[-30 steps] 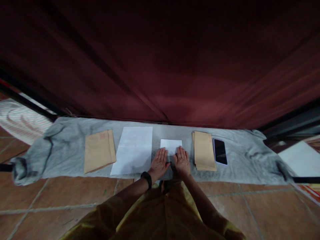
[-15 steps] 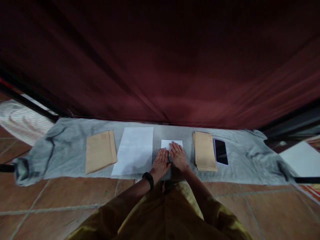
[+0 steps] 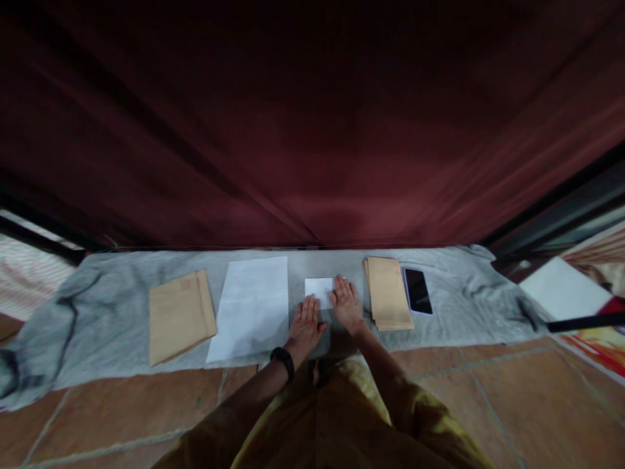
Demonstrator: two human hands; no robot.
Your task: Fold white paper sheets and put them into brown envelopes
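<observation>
A small white folded paper (image 3: 319, 288) lies flat on the grey cloth in front of me. My left hand (image 3: 305, 324) rests at its lower left edge, fingers stretched out flat, with a dark band on the wrist. My right hand (image 3: 347, 305) lies flat over the paper's right side, fingers extended, hiding that edge. Left of my hands is a larger white sheet (image 3: 251, 306). Brown envelopes (image 3: 390, 294) lie stacked just right of my right hand.
More brown envelopes (image 3: 178, 316) lie at the left on the grey cloth (image 3: 454, 293). A phone (image 3: 418, 291) with a dark screen lies right of the right stack. A dark red curtain (image 3: 312, 150) hangs behind, and a tiled floor (image 3: 122, 417) shows below.
My hands have moved apart: the right has slid to the paper's right side, the left to its lower left, baring more of the paper. The camera view has shifted slightly.
</observation>
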